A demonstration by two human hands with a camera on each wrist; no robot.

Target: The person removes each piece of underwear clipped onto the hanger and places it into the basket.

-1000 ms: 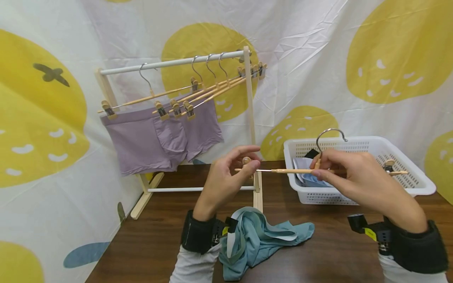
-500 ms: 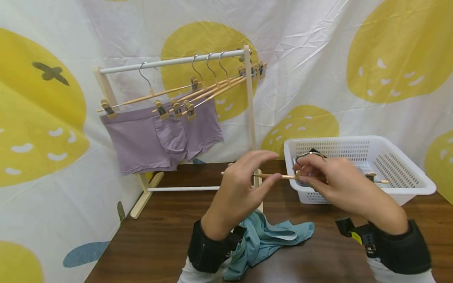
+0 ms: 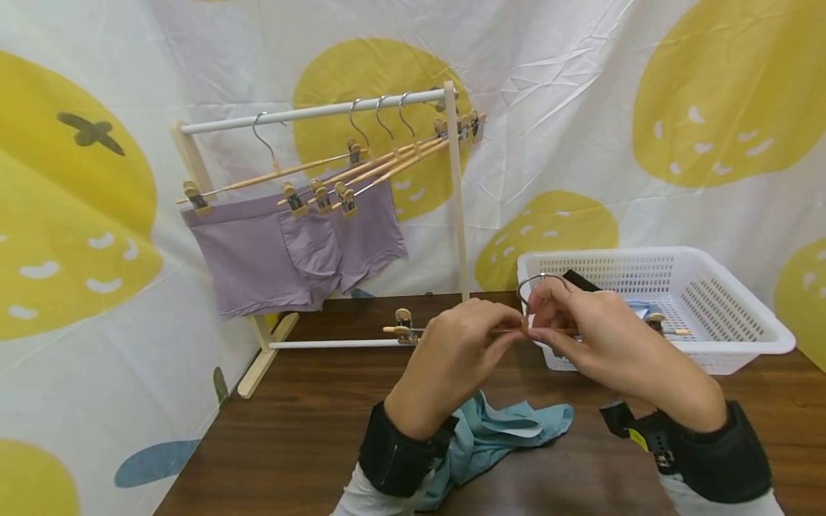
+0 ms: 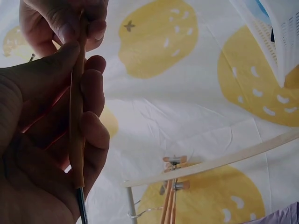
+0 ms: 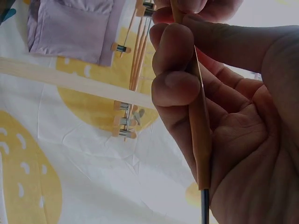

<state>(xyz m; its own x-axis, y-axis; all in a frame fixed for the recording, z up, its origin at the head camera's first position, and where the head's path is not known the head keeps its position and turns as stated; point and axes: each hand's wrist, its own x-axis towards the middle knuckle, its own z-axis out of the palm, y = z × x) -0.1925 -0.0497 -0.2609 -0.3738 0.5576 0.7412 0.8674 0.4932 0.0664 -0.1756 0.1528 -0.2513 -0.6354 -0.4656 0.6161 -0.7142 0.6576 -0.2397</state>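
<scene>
Both my hands hold a wooden clip hanger point(image 4: 77, 126) level over the table, close to its middle. My left hand point(image 3: 454, 351) has its thumb and fingers round the bar just left of the hook. Right beside it, my right hand point(image 3: 600, 330) pinches the bar at the base of the metal hook point(image 3: 542, 275), which stands up above the fingers. One clip point(image 3: 403, 326) shows past my left hand, the other clip point(image 3: 654, 321) past my right. Below the hands a crumpled teal garment point(image 3: 510, 430) lies on the table, partly hidden by the left forearm.
A wooden rack point(image 3: 456, 201) stands at the back left. From its white rail point(image 3: 310, 113) hang purple boxer briefs point(image 3: 252, 251) on one clip hanger and several bare clip hangers point(image 3: 387, 168). A white basket point(image 3: 761, 322) holding folded cloth stands behind my right hand.
The left hand has moved from the hanger's left clip to the bar beside the hook and closed on it. The right hand and the hanger have shifted left.
</scene>
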